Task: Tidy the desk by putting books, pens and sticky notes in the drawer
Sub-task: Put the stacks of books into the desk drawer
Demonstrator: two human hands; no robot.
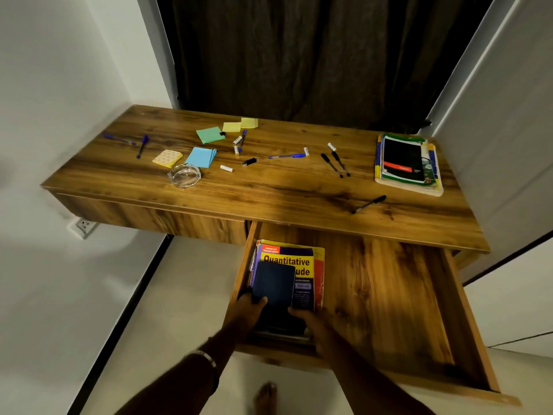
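1. Head view: the near end of the dark notebook is lost in shadow between the two hands, and the drawer's front left corner is too dark to read
2. Yellow book lies in the drawer's left part; the notebook on top covers part of its title, and the small print lower down is blurred
3. Left hand holds the notebook's left edge, thumb on the cover; the other fingers are hidden underneath, so I cannot tell how far they curl
4. Right hand grips the notebook's right near corner, thumb on top, other fingers out of sight below
5. Stack of books sits at the right end of the surface; its lower titles are covered by the black one on top
6. Pens lie scattered: blue ones at the left, one mid-surface, black ones toward the right, one near the front edge
7. Sticky notes in green, yellow and blue sit left of centre, with small white cylinders nearby that are too small to identify
8. Glass ashtray stands just in front of the notes
9. Bare foot is cut off at the bottom edge
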